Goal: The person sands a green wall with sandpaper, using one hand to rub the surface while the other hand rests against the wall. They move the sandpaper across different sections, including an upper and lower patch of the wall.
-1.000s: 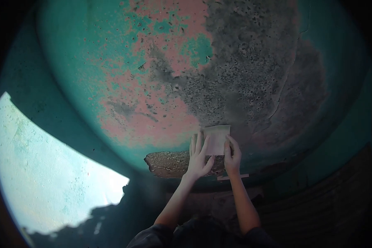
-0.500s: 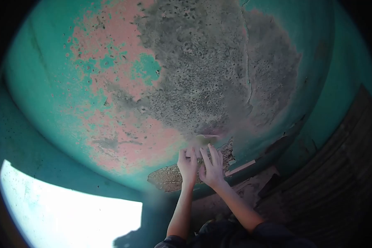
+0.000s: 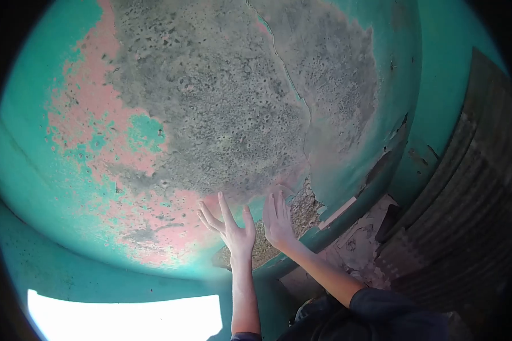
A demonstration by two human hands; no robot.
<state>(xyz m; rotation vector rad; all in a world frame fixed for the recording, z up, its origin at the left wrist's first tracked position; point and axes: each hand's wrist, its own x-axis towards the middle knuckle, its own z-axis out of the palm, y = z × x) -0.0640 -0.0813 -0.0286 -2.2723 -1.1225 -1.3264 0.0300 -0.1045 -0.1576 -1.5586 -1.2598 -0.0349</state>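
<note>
A turquoise wall [image 3: 28,165] fills most of the head view, with a large worn grey patch [image 3: 222,113] and pink areas [image 3: 85,113] where paint is gone. My left hand [image 3: 236,230] is raised at the patch's lower edge, fingers spread, holding nothing. To its right, my right hand [image 3: 277,224] lies against the wall, fingers stretched and close together. A thin pale sheet [image 3: 283,187], blurred and mostly hidden, shows just past its fingertips and seems pressed under them. Behind both wrists is a broken area of rough brown plaster [image 3: 304,213].
A crack [image 3: 281,59] runs down the grey patch. Dark corrugated sheeting [image 3: 461,210] leans at the right. Broken rubble [image 3: 355,244] lies at the wall's foot. Bright light [image 3: 125,318] falls at the lower left.
My hands were close together at the pale sheet. My left hand has let go, moved left and spread its fingers; the right stays at the sheet. The view has shifted right.
</note>
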